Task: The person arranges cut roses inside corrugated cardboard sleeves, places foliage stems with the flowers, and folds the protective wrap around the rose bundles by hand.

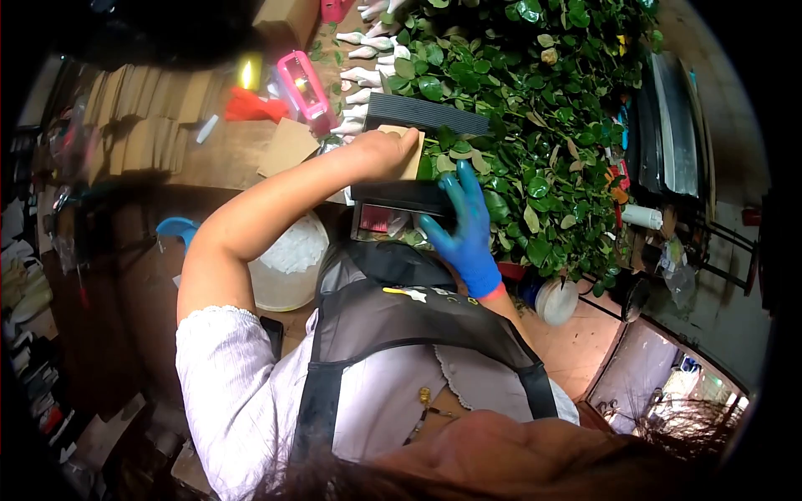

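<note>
My bare left hand [387, 154] is closed on a tan piece of card [415, 167], its thumb lying along the edge. The card stands at the mouth of a dark box; its ridged dark grey lid or panel [426, 113] is behind, and a black front panel [397, 194] is nearer my body. My right hand [466, 230] wears a blue-green glove. Its fingers are spread, with fingertips at the right end of the black panel and thumb below. Leafy green rose stems [535, 150] are heaped right beside both hands.
White net-wrapped flower buds [361, 77] line the heap's left side. On the table lie a pink-framed holder [306, 88], red material [253, 107], a tan card sheet [288, 147] and stacked cardboard sleeves [146, 142]. A tub of white material [288, 259] stands below the table edge.
</note>
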Demonstrator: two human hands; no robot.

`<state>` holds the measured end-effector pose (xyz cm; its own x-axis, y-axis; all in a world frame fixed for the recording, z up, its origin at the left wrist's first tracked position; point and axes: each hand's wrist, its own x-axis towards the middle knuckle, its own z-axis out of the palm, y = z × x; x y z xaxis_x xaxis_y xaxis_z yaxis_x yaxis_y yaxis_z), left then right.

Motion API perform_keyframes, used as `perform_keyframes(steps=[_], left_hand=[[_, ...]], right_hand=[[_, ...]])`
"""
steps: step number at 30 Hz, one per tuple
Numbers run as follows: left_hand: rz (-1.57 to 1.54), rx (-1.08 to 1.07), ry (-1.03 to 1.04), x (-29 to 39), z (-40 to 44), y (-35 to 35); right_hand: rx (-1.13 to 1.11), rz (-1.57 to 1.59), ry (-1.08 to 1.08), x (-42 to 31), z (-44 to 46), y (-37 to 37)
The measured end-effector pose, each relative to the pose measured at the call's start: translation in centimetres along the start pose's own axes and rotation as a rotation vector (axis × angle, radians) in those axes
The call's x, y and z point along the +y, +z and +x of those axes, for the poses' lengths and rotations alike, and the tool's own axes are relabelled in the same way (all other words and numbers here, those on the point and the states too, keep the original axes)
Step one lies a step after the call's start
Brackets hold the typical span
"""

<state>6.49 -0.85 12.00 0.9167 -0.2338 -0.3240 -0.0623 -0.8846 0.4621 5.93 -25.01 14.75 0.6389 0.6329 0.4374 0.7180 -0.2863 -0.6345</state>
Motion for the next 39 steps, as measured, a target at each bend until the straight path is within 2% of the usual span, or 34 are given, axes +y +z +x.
perform_keyframes(steps=[3,4,7,8,11,12,14,15,19,22,23,25,28,30,31,33,36,39], left_hand=[[-0.044,0.074,0.067,-0.1,-0.2,-0.3],[-0.009,0.005,0.04,0.7,-0.5,-1.4],[-0.05,-0.016,0.016,-1.6,1.1,-0.9],[-0.091,0.033,0.042,-1.5,0.5,-1.5],[0.0,0.316,0.149,-1.3,-1.7,-0.8],[0.146,0.544,0.331,-1.1,-2.7,0.1],[0.198,0.535,0.515,-0.2,-5.5,2.6],[0.148,0.453,0.455,0.7,-7.3,3.5],[0.292,0.572,0.481,-1.2,-6.8,6.2],[0.292,0.602,0.451,-1.1,-6.6,6.5],[0.265,0.603,0.438,-0.7,-6.6,6.4],[0.27,0.655,0.43,-0.3,-6.4,6.7],[0.352,0.721,0.4,-0.2,-6.0,7.1],[0.321,0.732,0.335,0.6,-6.0,7.6],[0.309,0.735,0.306,0.8,-6.1,7.7],[0.4,0.713,0.298,0.7,-5.9,7.9],[0.46,0.715,0.291,1.1,-5.8,8.3],[0.365,0.777,0.317,0.3,-5.0,9.3]], right_hand=[[-0.233,-0.293,-0.055,0.6,2.7,1.2],[-0.151,-0.251,-0.082,1.5,3.2,2.1],[-0.389,-0.258,0.126,3.9,6.1,1.9],[-0.354,-0.245,0.13,3.9,6.7,2.0],[-0.446,-0.183,0.355,5.8,6.7,3.6],[-0.453,-0.165,0.381,5.9,7.1,3.4],[-0.464,-0.12,0.442,5.9,7.4,3.5],[-0.467,-0.097,0.482,5.8,7.2,3.6],[-0.603,-0.287,0.383,4.8,9.0,2.4],[-0.218,-0.197,-0.037,4.1,11.9,2.3],[-0.08,-0.411,-0.24,4.5,13.3,2.5],[-0.233,-0.498,-0.106,5.9,14.4,2.9],[-0.563,-0.258,-0.275,8.6,11.6,2.8],[-0.576,-0.437,-0.291,5.7,9.1,3.0],[-0.791,-0.448,-0.248,4.7,8.5,2.5],[-0.595,-0.425,-0.475,4.2,3.6,1.5],[-0.654,-0.251,-0.196,3.8,2.7,-0.1],[-0.347,-0.123,-0.336,2.6,6.5,-0.1]])
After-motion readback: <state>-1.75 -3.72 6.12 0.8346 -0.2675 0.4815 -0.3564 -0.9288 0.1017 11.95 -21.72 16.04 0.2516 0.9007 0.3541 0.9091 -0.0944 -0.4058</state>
